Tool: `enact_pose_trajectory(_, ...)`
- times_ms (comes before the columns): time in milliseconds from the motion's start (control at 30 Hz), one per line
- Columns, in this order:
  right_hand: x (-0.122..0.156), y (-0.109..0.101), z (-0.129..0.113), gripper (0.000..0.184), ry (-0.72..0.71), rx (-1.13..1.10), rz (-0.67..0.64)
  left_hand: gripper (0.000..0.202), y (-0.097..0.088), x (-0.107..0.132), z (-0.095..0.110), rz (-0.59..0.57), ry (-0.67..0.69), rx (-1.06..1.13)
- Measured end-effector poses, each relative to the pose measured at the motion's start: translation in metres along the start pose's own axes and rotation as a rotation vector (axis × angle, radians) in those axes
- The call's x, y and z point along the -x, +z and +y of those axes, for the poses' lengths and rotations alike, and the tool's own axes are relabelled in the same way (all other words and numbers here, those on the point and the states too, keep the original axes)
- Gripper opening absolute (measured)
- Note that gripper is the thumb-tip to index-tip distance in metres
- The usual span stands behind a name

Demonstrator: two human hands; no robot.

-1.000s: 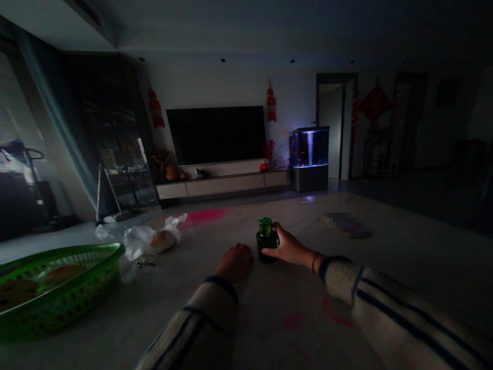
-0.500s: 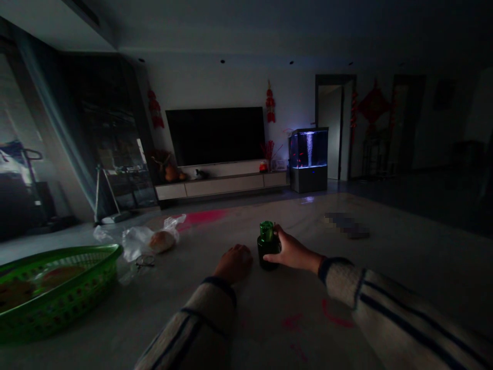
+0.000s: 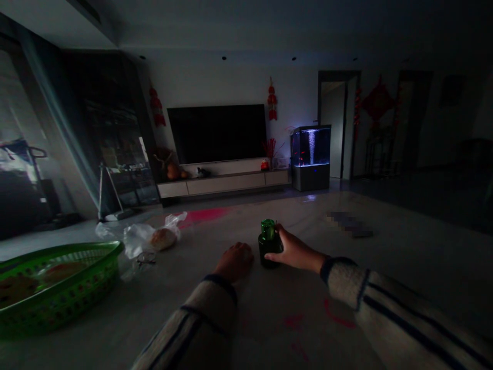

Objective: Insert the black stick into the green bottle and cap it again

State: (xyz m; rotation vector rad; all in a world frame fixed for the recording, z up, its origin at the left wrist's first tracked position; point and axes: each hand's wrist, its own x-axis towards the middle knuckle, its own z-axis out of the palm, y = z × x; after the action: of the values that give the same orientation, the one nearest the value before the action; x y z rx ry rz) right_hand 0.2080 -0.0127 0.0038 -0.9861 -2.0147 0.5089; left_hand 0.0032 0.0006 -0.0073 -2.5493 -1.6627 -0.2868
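A dark green glass bottle (image 3: 268, 243) with a wide, lighter green neck or stopper stands upright on the pale table (image 3: 215, 329). My right hand (image 3: 295, 249) grips its right side, thumb across the front and fingers behind, partly hidden. Just left of the bottle, and apart from it, my left hand (image 3: 235, 261) rests on the tabletop. Its fingers are curled downward in a loose fist, and nothing shows in them.
At left sits a green plastic basket (image 3: 88, 282) with round food in it. Beside it lie a clear plastic bag (image 3: 134, 239), a bread roll (image 3: 163, 238) and glasses (image 3: 146, 259). A blurred-out flat object (image 3: 349, 224) lies at right. A lit aquarium (image 3: 311, 149) stands beyond.
The view has shifted very slightly. Both hands and the bottle keep the same places on the table.
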Motion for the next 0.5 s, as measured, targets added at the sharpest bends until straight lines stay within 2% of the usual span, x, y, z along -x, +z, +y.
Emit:
enact_pose_trajectory(167, -0.0005, 0.0000, 0.0001, 0.065, -0.009, 0.010, -0.013, 0.024, 0.0001, 0.0005, 0.0003, 0.035, -0.063, 0.062)
enact_pose_trajectory(500, -0.0017, 0.0012, 0.0049, 0.063, -0.004, 0.040, -0.014, 0.026, -0.0004, 0.0018, 0.0007, 0.021, -0.061, 0.059)
